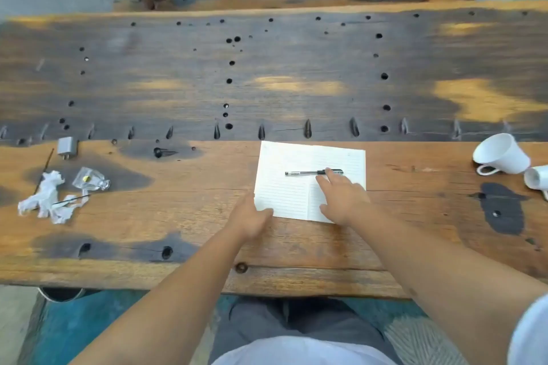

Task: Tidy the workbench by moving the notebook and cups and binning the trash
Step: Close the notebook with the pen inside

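Note:
An open lined notebook (pixel 296 184) lies in the middle of the wooden workbench (pixel 178 216), with a black pen (pixel 305 173) across its pages. My left hand (pixel 252 219) holds the notebook's near left corner. My right hand (pixel 341 195) rests flat on the right page, its fingertips touching the pen. Two white cups lie tipped at the right edge: one (pixel 501 154) on its side, the other (pixel 536 178) partly cut off by the frame. Crumpled white tissue (pixel 44 198) and a clear plastic wrapper (pixel 89 181) lie at the left.
A small grey plug adapter (pixel 67 147) and thin dark sticks (pixel 44 169) sit near the trash at the left. The far half of the bench is dark board with many holes. A dark round rim (pixel 60 293) shows below the bench's near left edge.

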